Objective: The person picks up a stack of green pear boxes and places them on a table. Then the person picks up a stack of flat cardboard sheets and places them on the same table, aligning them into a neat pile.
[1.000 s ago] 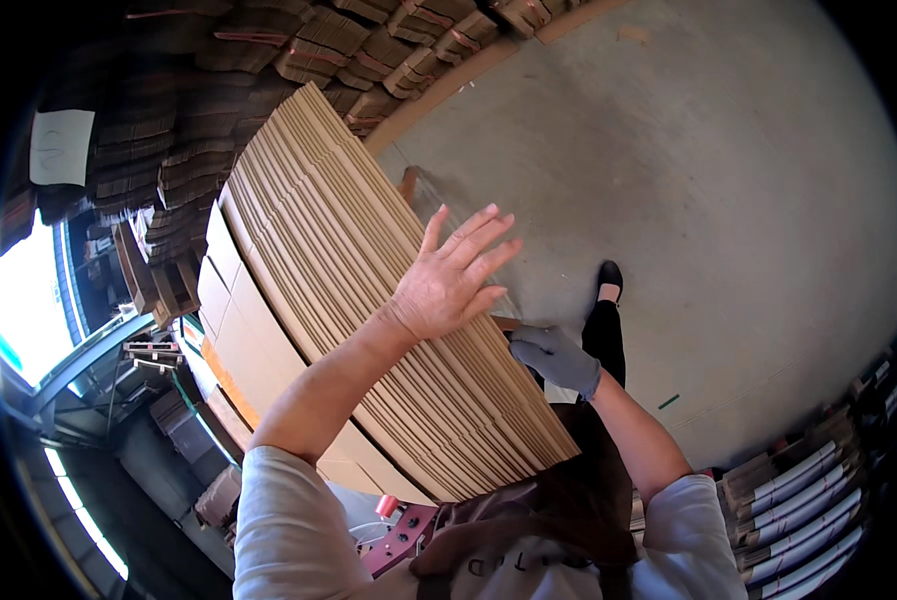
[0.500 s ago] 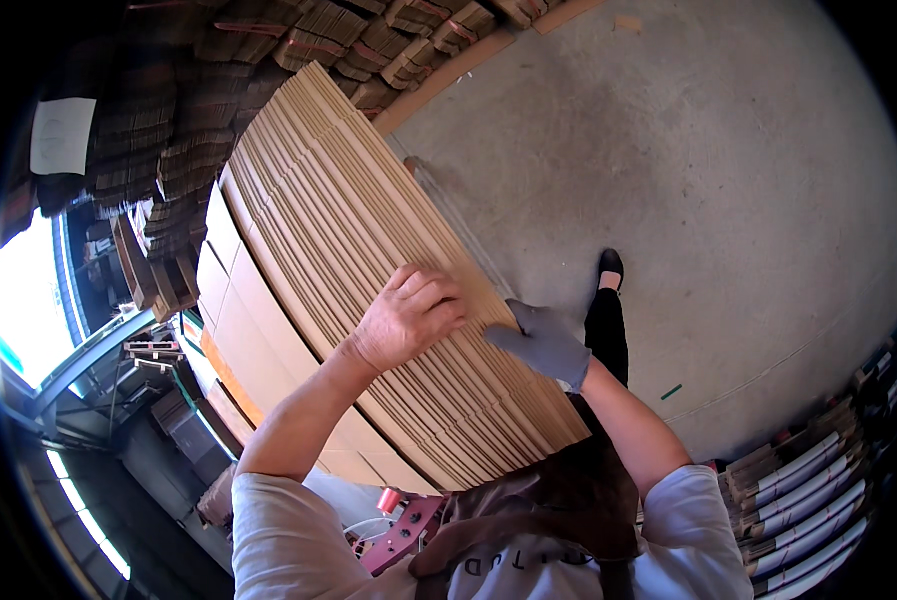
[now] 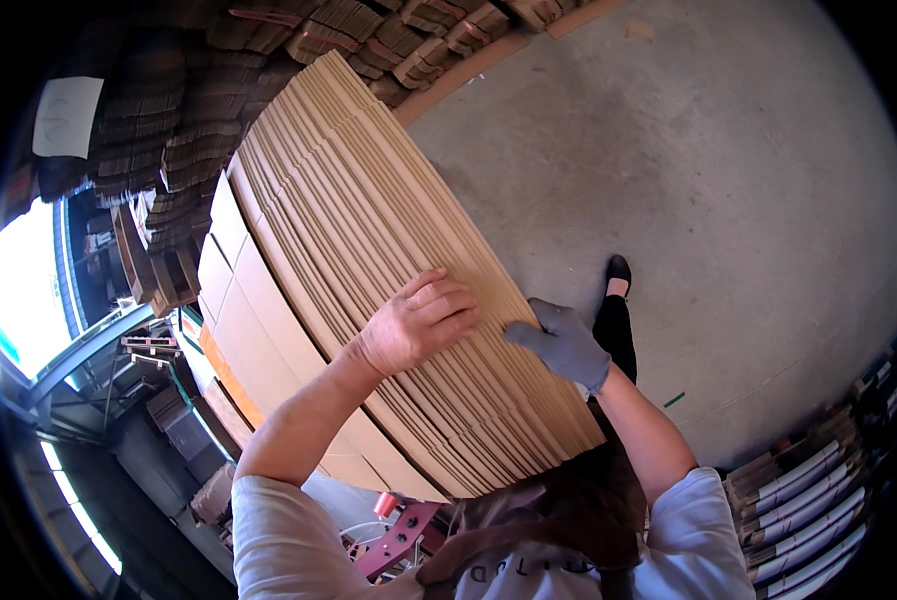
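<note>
A tall stack of flattened corrugated cardboard sheets point(image 3: 368, 250) stood on edge in front of the person, its brown layered edges facing up and running from the upper left toward the lower right of the view. The bare left hand point(image 3: 418, 325) lay on top of those edges near the stack's near end, its fingers point(image 3: 446, 300) curled and pressed down over several sheets; it rested on them rather than closing around any one sheet. The right hand point(image 3: 566, 343), in a grey glove, sat against the stack's right-hand edge just beside the left hand, its fingers partly bent and touching the outermost sheets. The two hands were close together but did not touch, and whether the right one actually pinched a sheet could not be told.

Right of the stack lay the grey concrete floor point(image 3: 718, 180), where the person's black shoe point(image 3: 618, 268) stood. More bundles of folded cardboard point(image 3: 388, 40) were piled along the far edge of the floor, and further flat bundles point(image 3: 808, 500) sat at the lower right. A red metal frame point(image 3: 400, 530) showed below the stack's near end.
</note>
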The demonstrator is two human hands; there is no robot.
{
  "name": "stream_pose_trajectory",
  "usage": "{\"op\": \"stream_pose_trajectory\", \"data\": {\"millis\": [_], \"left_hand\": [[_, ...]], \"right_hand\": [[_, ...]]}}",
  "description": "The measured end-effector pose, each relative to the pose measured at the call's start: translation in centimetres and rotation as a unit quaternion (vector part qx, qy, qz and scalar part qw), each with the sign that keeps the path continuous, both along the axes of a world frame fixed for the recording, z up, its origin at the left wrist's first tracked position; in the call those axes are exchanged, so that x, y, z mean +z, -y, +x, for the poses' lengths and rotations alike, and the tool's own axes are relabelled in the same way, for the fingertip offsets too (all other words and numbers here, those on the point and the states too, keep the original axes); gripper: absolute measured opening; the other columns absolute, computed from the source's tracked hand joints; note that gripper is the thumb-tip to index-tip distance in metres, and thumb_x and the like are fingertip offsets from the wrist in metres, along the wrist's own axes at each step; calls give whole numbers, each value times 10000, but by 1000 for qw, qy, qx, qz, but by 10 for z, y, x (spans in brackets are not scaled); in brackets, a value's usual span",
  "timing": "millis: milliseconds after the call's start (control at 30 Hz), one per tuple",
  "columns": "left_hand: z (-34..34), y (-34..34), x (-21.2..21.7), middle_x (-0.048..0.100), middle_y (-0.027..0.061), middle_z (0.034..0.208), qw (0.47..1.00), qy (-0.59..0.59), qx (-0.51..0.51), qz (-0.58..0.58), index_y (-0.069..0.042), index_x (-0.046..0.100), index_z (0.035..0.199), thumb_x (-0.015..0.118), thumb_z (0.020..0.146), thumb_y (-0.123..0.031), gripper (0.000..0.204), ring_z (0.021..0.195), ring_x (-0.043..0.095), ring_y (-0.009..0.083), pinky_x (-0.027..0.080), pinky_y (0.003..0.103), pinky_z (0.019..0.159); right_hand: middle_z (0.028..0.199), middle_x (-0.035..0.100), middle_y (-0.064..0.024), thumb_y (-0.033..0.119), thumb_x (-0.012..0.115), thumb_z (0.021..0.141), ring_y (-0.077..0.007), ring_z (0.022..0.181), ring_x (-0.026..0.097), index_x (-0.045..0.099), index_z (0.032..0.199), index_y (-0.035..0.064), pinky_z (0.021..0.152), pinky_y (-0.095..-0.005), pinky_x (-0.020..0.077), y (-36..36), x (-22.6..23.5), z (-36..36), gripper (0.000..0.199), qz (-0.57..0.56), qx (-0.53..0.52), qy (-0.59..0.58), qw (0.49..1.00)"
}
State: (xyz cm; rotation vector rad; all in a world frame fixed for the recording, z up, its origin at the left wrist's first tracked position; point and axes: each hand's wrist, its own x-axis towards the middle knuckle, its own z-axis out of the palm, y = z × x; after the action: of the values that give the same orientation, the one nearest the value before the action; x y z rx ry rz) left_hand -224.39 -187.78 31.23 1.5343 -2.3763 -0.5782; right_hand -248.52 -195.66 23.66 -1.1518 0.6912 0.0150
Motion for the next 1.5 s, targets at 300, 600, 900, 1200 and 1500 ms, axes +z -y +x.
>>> {"op": "stream_pose_trajectory", "data": {"millis": [300,600,900,1200,1500], "left_hand": [[7,-13,-3,656,42,1151,1000,-9,-4,1,-86,723,1111,835,748,-154,386,1132,641,236,504,451,1047],[11,-28,6,630,52,1273,999,0,12,51,-82,707,1225,825,755,-178,494,1239,606,249,492,443,1070],[15,-43,11,563,20,1472,995,49,3,83,-114,641,1355,787,797,-246,591,1414,488,200,438,430,1133],[15,-45,19,469,-14,1576,988,93,-5,120,-145,565,1446,737,870,-278,616,1485,390,170,395,409,1164],[15,-64,13,353,-30,1649,981,155,15,117,-266,466,1531,722,881,-399,711,1543,272,177,181,548,1249]], "right_hand": [[833,692,-92,284,710,970,-106,758,588,664,1046,-47,694,-308,498,-11,-7,1,343,-1,-24,3,1000],[798,683,-115,315,720,961,-129,708,584,653,1048,-49,661,-322,495,-20,-14,1,380,-1,-22,10,1000],[692,606,-87,279,733,952,-109,647,506,607,904,-42,598,-315,445,-22,-25,-3,349,-17,-26,-9,999],[703,575,-76,259,728,965,-87,696,469,595,893,-35,619,-308,446,-12,-10,-2,331,-52,-38,8,998],[721,586,-71,280,724,970,-88,720,464,615,936,-40,649,-302,443,-9,-12,-6,340,-42,-39,-4,998]]}}
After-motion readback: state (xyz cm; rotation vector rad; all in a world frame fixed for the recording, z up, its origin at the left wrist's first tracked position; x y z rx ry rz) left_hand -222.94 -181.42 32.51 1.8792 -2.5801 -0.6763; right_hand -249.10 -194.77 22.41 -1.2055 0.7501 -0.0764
